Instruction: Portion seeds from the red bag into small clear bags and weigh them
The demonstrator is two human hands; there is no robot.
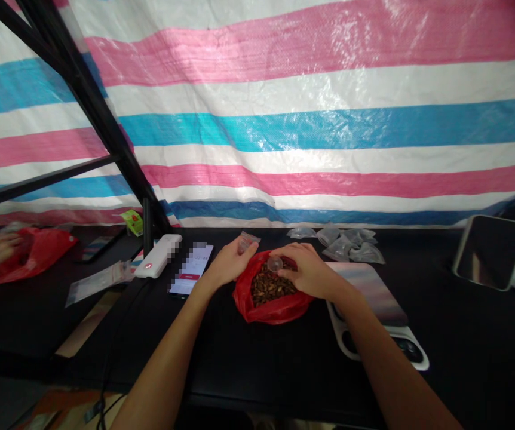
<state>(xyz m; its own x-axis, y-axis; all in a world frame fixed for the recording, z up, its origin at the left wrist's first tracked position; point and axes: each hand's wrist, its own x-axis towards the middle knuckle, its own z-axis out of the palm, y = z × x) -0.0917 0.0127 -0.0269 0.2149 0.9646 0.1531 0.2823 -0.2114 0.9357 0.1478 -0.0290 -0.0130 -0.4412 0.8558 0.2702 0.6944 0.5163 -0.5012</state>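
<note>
Red bag [278, 315] of brown bits [269, 285] sits mid-surface, between near and back edges, mouth open upward. Right hand [307, 272] at bag's right rim, fingers closed on clear round cup [275, 263] above bits. Left hand [229, 263] by bag's upper left rim, fingers pinching small clear packet [248, 237]. Strip of black surface [257, 358] shows between bag and near edge. Phone [195, 272] left, scale [376, 289] right, under right forearm. Clear packets [345, 246] lie along back edge.
</note>
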